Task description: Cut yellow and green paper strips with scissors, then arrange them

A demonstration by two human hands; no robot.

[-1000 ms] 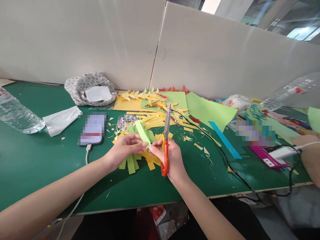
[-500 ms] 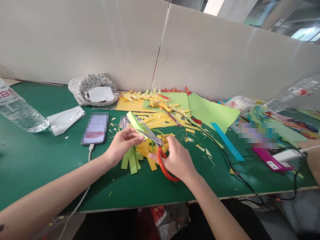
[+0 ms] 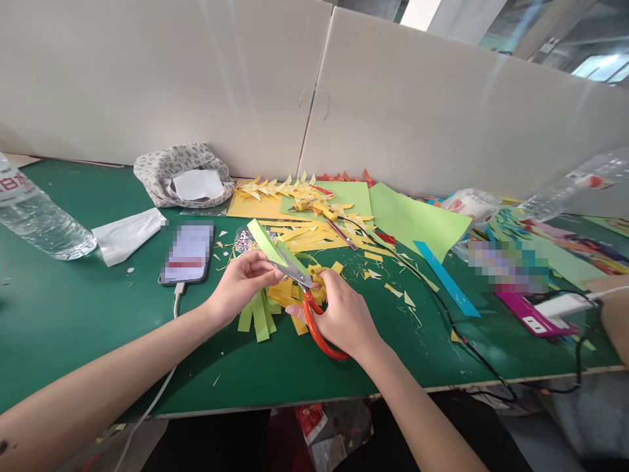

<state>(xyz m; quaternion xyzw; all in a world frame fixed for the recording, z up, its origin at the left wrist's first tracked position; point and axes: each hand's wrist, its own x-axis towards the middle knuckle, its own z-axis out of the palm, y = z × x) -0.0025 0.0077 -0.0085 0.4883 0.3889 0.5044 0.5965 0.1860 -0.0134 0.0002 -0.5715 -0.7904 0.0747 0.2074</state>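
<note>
Green ran the surface [image 3: 73,314], a pale wall [image 3: 147,78] behind it, and here at the centre were two hands at close quarters! The left hand [image 3: 246,278] had a pinched grip on the light-green strip [image 3: 265,241], which slanted up toward eleven o'clock. The right hand's [image 3: 346,314] grip held the scissors [image 3: 308,303], blades parted at the strip. From there, a glue gun [image 3: 317,208] lay at one o'clock, a blue strip [image 3: 445,278] at three.

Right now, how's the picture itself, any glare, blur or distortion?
In the head view, pale streaks of glare cross the partition; the phone screen is pixelated; the water bottle at the left edge looks stretched, probably lens distortion; the scissors look fairly crisp.
</note>
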